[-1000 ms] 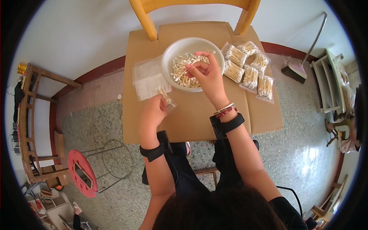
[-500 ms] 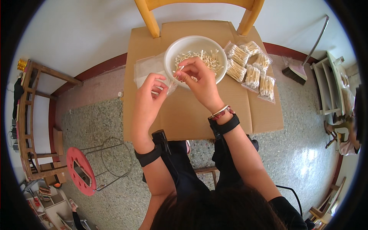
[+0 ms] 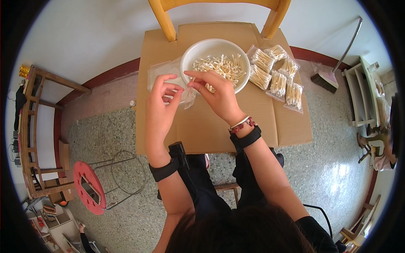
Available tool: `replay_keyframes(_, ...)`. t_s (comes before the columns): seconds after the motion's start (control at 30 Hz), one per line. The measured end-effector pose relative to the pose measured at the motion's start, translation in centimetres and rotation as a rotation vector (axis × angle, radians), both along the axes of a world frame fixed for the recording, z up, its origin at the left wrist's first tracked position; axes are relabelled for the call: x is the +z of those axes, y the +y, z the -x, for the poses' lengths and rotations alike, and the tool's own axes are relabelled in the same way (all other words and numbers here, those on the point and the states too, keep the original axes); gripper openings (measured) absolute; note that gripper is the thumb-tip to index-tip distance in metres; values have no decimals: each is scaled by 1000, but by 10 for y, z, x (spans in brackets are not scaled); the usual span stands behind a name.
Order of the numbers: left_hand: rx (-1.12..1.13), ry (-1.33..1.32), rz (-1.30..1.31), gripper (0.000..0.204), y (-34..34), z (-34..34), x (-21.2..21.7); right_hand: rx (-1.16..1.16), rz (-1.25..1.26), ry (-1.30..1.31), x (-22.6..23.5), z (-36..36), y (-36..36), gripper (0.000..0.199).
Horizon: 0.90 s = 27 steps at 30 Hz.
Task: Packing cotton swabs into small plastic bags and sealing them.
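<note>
Left hand pinches a clear bag; right hand pinches swabs into it; white bowl of swabs behind; four filled packets at right.

The right hand covers the near rim of the white bowl. The yellow chair is cut off at the top edge. Contents of the small clear bag are indistinct.

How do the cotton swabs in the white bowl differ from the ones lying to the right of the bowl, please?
The swabs in the white bowl lie loose, crisscrossed at many angles; the swabs to its right are sealed in small clear bags, aligned in tidy bundles. The loose ones form one heap; the bagged ones make several separate packs spread on the cardboard. Both look like the same pale-stemmed, white-tipped swabs.
</note>
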<state>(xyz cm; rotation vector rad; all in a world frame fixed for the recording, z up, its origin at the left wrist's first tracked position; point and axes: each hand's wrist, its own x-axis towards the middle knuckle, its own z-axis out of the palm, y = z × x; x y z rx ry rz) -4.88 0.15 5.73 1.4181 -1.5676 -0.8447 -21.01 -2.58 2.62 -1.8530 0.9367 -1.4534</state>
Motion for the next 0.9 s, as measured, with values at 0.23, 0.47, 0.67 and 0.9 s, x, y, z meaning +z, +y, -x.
replay_keyframes(0.23, -5, 21, 7, 33, 0, 3, 1, -57, 106, -22, 2, -4, 0, 27)
replay_keyframes(0.47, -9, 18, 6, 34, -2, 3, -2, -59, 121, 61, -1, -2, -2, 28)
replay_keyframes(0.67, 4, 30, 4, 36, -3, -1, -7, 14, 171, 207, -7, -1, -2, 25)
replay_keyframes(0.9, 0, 42, 7, 39, -3, -2, -6, 90, -141, -1, -1, -3, 2, 8)
